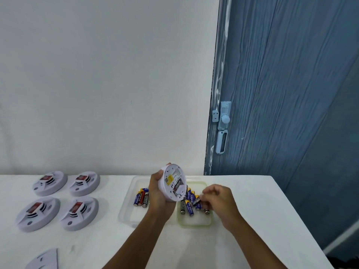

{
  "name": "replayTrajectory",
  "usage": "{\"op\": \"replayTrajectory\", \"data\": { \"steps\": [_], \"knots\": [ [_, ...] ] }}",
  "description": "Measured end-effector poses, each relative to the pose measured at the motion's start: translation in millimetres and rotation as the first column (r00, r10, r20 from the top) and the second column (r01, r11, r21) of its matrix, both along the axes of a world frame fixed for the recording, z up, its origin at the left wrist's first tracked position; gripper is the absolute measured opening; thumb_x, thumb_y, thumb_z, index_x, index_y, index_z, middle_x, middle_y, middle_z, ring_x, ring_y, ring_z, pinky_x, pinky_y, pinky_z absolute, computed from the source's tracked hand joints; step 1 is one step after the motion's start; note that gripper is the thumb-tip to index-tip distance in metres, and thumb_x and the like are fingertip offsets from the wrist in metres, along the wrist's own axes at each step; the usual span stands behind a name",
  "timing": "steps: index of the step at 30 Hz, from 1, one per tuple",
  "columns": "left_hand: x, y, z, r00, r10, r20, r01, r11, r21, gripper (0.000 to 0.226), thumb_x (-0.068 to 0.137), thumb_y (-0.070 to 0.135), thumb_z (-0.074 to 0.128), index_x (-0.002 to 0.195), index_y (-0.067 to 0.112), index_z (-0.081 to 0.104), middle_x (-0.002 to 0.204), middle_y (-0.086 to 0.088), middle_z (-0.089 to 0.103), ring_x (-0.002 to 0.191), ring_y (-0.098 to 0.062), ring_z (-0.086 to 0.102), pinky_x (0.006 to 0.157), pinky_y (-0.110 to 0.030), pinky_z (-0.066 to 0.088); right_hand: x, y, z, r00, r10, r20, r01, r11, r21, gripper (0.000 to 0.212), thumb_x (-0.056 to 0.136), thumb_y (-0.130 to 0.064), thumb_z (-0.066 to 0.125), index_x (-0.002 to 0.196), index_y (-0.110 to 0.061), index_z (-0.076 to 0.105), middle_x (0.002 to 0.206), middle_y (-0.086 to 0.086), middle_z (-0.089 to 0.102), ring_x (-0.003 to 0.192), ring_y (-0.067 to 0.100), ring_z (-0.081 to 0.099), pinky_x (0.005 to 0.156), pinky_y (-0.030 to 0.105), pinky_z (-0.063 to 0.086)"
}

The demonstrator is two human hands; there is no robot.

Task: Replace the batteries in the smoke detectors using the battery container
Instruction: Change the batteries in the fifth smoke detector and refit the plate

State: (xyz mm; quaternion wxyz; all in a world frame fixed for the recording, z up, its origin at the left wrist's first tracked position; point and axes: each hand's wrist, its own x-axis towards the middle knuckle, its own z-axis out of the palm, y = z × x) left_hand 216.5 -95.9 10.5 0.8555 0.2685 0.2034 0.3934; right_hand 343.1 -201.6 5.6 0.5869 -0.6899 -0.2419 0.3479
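Partly cut off at the bottom edge, one white detector (45, 259) is lying on the white worktop (252, 191) nearest the camera. Beyond it, four more smoke detectors (58, 200) are sitting face-up in two rows at the worktop's left side, each carrying a red-and-white label.

At centre, the left hand (158, 193) is gripping a white smoke detector (172, 182) from behind, holding it tilted above the trays with its back toward the camera; a battery is showing in its open compartment.

To the right, the right hand (219, 200) is reaching into the green-rimmed battery container (194, 223), its fingers pinching a battery (196, 201) above the loose pile; motion blur is softening the fingertips.

A clear tray (126, 210) just left of the container is holding a few more batteries (141, 199). A blue door (281, 94) is standing behind the worktop's right end.
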Motion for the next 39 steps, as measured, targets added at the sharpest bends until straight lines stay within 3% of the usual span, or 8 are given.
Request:
{"op": "replayTrajectory", "data": {
  "steps": [5, 10, 17, 19, 23, 28, 35, 39],
  "knots": [
    [-4, 6, -4, 1.0, 0.011, -0.006, -0.011, 0.999, -0.043, 0.046, 0.071, 0.042, 0.052, 0.106, 0.014, 0.064, 0.099, -0.012, 0.064, 0.095, -0.027, 0.056, 0.091, -0.041, 0.042, -7, -5, -21, 0.958, 0.163, 0.235, -0.105, 0.965, -0.241, 0.019, 0.071, -0.001, 0.074, 0.061, -0.013, 0.064, 0.053, -0.002, 0.061, 0.052, 0.015, 0.058, 0.053, 0.026, 0.047],
    [-5, 5, -5, 1.0, -0.01, 0.024, 0.012, 0.995, -0.095, 0.048, 0.074, 0.043, 0.052, 0.109, 0.013, 0.064, 0.103, -0.013, 0.064, 0.1, -0.03, 0.056, 0.1, -0.044, 0.038, -11, -1, -18, 0.789, 0.286, 0.544, -0.06, 0.917, -0.394, 0.022, 0.075, -0.023, 0.073, 0.063, -0.031, 0.056, 0.07, -0.012, 0.062, 0.07, 0.013, 0.06, 0.059, 0.023, 0.043],
    [-7, -1, -2, 0.995, -0.073, 0.061, 0.081, 0.987, -0.141, 0.055, 0.075, 0.045, 0.051, 0.117, 0.011, 0.061, 0.113, -0.018, 0.062, 0.111, -0.036, 0.052, 0.094, -0.046, 0.042, -23, 4, 22, 0.771, 0.088, 0.631, -0.172, 0.982, 0.073, 0.022, 0.079, -0.003, 0.069, 0.076, -0.024, 0.065, 0.083, -0.006, 0.062, 0.074, 0.004, 0.057, 0.064, 0.009, 0.043],
    [-6, -6, 2, 0.995, -0.08, 0.065, 0.089, 0.985, -0.15, 0.054, 0.075, 0.044, 0.049, 0.114, 0.009, 0.063, 0.108, -0.019, 0.064, 0.102, -0.034, 0.056, 0.091, -0.043, 0.042, -30, 8, 28, 0.713, 0.125, 0.69, -0.232, 0.971, 0.063, 0.009, 0.081, -0.01, 0.07, 0.085, -0.018, 0.069, 0.094, -0.005, 0.059, 0.085, 0.003, 0.057, 0.069, 0.008, 0.044],
    [-5, -13, 8, 0.994, -0.087, 0.069, 0.097, 0.981, -0.168, 0.053, 0.076, 0.043, 0.048, 0.112, 0.007, 0.063, 0.098, -0.018, 0.069, 0.093, -0.031, 0.062, 0.083, -0.04, 0.049, -39, 13, 30, 0.626, 0.168, 0.762, -0.208, 0.977, -0.045, 0.025, 0.081, -0.027, 0.072, 0.103, -0.016, 0.069, 0.107, -0.006, 0.056, 0.103, 0.006, 0.054, 0.08, 0.012, 0.05],
    [-5, -15, 13, 0.995, -0.081, 0.061, 0.089, 0.983, -0.158, 0.051, 0.075, 0.043, 0.048, 0.108, 0.006, 0.063, 0.092, -0.017, 0.07, 0.088, -0.029, 0.062, 0.073, -0.036, 0.056, -45, 14, 30, 0.604, 0.174, 0.777, -0.187, 0.98, -0.073, 0.032, 0.08, -0.033, 0.071, 0.108, -0.017, 0.068, 0.112, -0.005, 0.057, 0.102, 0.007, 0.054, 0.081, 0.012, 0.048],
    [-4, -19, 16, 0.999, -0.029, -0.014, 0.027, 0.99, -0.137, 0.042, 0.089, 0.041, 0.04, 0.099, 0.007, 0.063, 0.077, -0.013, 0.07, 0.084, -0.027, 0.059, 0.081, -0.037, 0.045, -50, 16, 26, 0.592, 0.168, 0.788, -0.163, 0.983, -0.087, 0.036, 0.083, -0.032, 0.066, 0.114, -0.014, 0.066, 0.116, -0.002, 0.06, 0.102, 0.008, 0.056, 0.074, 0.0, 0.036],
    [-5, -19, 14, 0.996, -0.029, -0.082, 0.019, 0.994, -0.109, 0.042, 0.086, 0.042, 0.043, 0.1, 0.008, 0.062, 0.075, -0.011, 0.069, 0.08, -0.024, 0.061, 0.071, -0.033, 0.052, -50, 18, 22, 0.6, 0.171, 0.781, -0.16, 0.983, -0.092, 0.035, 0.084, -0.031, 0.066, 0.113, -0.013, 0.068, 0.114, 0.001, 0.064, 0.101, 0.01, 0.058, 0.081, 0.008, 0.044]
  ]
}}
